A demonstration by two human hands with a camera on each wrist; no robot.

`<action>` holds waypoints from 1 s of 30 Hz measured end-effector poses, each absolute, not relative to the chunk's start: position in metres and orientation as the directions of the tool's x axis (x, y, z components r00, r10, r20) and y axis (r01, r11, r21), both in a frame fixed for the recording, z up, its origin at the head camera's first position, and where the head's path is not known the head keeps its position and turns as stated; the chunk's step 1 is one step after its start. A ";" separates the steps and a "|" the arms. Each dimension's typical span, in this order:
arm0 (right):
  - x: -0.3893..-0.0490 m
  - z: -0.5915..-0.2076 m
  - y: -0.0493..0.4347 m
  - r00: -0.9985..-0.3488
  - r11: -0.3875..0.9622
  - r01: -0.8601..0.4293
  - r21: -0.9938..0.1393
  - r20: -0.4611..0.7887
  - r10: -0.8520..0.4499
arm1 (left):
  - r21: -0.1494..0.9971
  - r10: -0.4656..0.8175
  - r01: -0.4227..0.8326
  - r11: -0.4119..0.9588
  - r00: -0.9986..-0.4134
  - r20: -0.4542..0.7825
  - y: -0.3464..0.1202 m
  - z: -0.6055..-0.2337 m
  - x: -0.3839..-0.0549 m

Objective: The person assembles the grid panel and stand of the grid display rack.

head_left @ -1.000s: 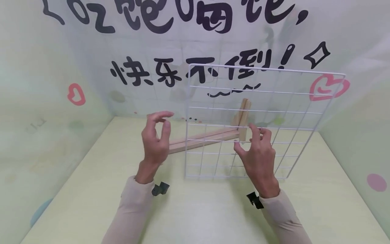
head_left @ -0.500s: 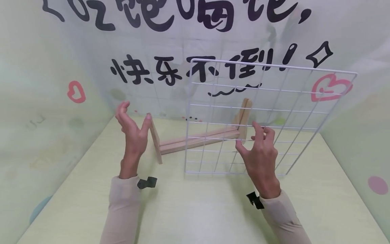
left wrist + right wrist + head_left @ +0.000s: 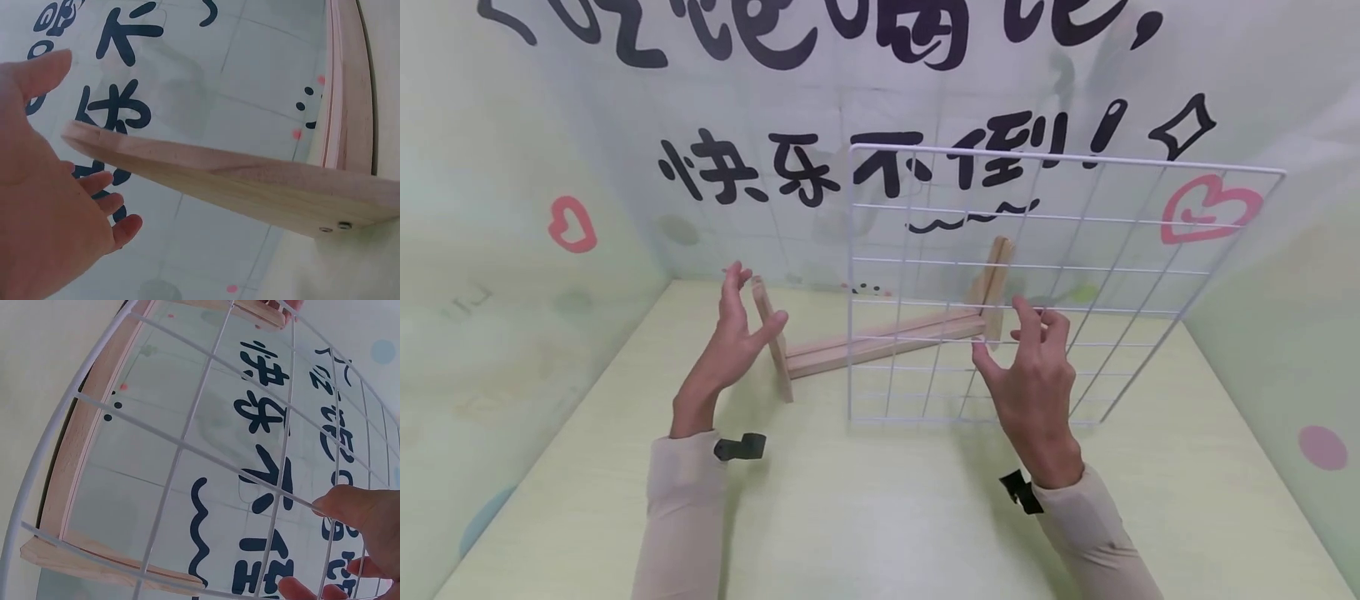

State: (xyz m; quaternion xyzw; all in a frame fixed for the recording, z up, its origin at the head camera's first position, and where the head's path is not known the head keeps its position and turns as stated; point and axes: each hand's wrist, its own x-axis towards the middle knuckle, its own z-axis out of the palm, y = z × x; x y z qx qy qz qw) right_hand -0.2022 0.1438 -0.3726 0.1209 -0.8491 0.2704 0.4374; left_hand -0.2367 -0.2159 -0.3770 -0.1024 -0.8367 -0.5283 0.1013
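Note:
In the head view a wooden stand (image 3: 887, 344) lies on the table, a grooved bar with an upright at each end. My left hand (image 3: 733, 350) is beside its left upright (image 3: 772, 342), thumb spread from the fingers. The left wrist view puts the upright's rounded end (image 3: 87, 134) between thumb and fingers; I cannot tell whether they touch it. A white wire grid (image 3: 955, 267) stands tilted in front of the stand, pinched in my right hand (image 3: 1033, 383). The right wrist view has the thumb (image 3: 347, 503) on a wire, fingers behind the mesh.
The pale table (image 3: 880, 508) runs back to a printed cloth wall (image 3: 812, 242) with black lettering. Side walls (image 3: 1285, 350) of the same cloth rise left and right. Behind the grid stands the stand's right upright (image 3: 995, 283).
My left hand has moved left, off the bar's left end, uncovering the left upright, and now has it between thumb and fingers. The right hand keeps the grid, which has turned slightly.

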 end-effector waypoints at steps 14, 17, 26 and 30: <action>-0.198 -0.368 0.144 -0.579 0.809 -0.434 -0.397 0.810 0.087 | 0.845 0.209 0.287 0.451 -0.955 0.213 -0.226 -0.394 -0.242; -0.198 -0.366 0.146 -0.583 0.811 -0.424 -0.404 0.807 0.097 | 0.845 0.209 0.262 0.466 -0.961 0.183 -0.227 -0.395 -0.243; -0.198 -0.366 0.147 -0.589 0.817 -0.420 -0.395 0.803 0.085 | 0.838 0.194 0.207 0.505 -0.973 0.123 -0.231 -0.402 -0.245; -0.197 -0.365 0.148 -0.586 0.823 -0.411 -0.393 0.805 0.092 | 0.830 0.192 0.202 0.521 -0.975 0.117 -0.230 -0.403 -0.248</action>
